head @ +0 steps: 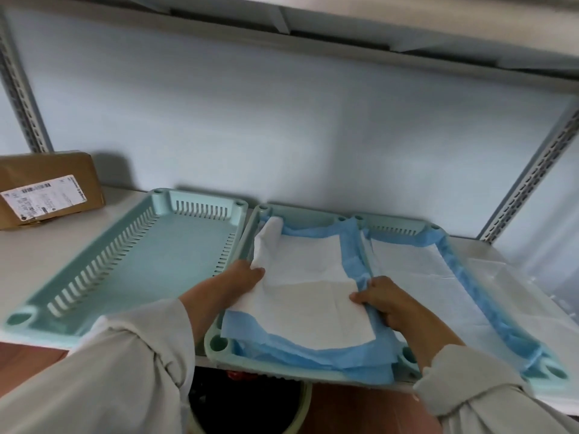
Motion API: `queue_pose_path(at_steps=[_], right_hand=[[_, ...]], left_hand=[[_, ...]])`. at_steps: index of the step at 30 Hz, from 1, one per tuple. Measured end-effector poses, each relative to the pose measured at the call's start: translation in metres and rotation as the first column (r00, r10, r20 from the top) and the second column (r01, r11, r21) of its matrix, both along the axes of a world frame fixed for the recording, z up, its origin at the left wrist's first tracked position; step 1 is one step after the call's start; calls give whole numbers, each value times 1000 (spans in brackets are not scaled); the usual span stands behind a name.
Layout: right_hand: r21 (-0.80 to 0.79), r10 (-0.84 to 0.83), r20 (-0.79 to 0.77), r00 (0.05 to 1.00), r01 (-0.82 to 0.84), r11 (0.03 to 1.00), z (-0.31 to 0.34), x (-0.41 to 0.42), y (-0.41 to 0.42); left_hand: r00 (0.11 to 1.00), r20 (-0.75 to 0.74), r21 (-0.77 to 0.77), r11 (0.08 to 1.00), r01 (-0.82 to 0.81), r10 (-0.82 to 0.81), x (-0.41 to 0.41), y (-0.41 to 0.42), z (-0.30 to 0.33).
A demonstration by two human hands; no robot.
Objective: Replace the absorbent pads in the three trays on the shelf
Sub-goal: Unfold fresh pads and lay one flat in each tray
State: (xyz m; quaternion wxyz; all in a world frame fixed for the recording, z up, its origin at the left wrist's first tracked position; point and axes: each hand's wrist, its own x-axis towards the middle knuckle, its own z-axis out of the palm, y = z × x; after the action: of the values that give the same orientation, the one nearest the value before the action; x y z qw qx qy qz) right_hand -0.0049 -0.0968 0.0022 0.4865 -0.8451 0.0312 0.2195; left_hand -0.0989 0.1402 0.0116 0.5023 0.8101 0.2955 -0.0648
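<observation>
Three pale green slotted trays stand side by side on the shelf. The left tray (200,211) holds no pad. The middle tray (219,344) holds a white pad with blue edging (307,296), partly folded up at its far left. My left hand (241,277) grips the pad's left edge. My right hand (385,299) pinches its blue right edge. The right tray (545,371) has its own white and blue pad (413,270) lying flat inside it.
A brown cardboard parcel (47,189) with a label sits at the shelf's back left. A sheet of clear plastic (513,286) lies to the right of the trays. A dark round bin (247,408) stands below the shelf edge. Slotted uprights frame the shelf.
</observation>
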Motion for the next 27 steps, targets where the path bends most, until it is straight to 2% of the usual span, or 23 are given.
queue_pose_path(at_steps=[2, 4, 6, 8, 9, 11, 13, 17, 20, 22, 24, 27], right_hand=[[36, 43, -70, 997, -40, 999, 3, -5, 6], [106, 133, -227, 965, -111, 988, 2, -8, 7], [139, 153, -291, 944, -117, 983, -1, -9, 7], [181, 79, -266, 961, -30, 983, -2, -4, 11], [204, 39, -253, 967, 14, 979, -2, -1, 13], [214, 3, -238, 971, 50, 976, -4, 7, 19], [212, 15, -235, 972, 36, 977, -10, 16, 28], [23, -23, -190, 981, 28, 999, -21, 35, 41], [-82, -47, -174, 984, 33, 996, -23, 49, 49], [-163, -66, -118, 991, 46, 986, -20, 57, 54], [-214, -112, -10, 994, 107, 971, -11, 62, 55], [-62, -262, 69, 963, 266, 962, -5, 67, 48]], left_hand=[[999, 34, 66, 997, -32, 30, -3, 9, 3], [998, 48, 142, 988, -53, 46, -7, 22, 7], [996, -77, 156, 987, 45, -34, -15, 34, 13], [962, -237, 60, 987, 151, -133, -24, 42, 21], [952, -265, 17, 986, 166, -155, -25, 44, 22], [966, -225, 10, 991, 130, -124, -17, 46, 24], [988, -146, 72, 995, 66, -55, -1, 44, 23], [1000, -9, 194, 981, -2, 4, 30, 43, 17], [994, -16, 371, 923, 104, -105, 46, 51, 13], [975, -51, 413, 885, 216, -215, 53, 56, 10], [959, -84, 333, 899, 284, -272, 55, 58, 11], [962, -89, 217, 938, 271, -257, 47, 60, 16]])
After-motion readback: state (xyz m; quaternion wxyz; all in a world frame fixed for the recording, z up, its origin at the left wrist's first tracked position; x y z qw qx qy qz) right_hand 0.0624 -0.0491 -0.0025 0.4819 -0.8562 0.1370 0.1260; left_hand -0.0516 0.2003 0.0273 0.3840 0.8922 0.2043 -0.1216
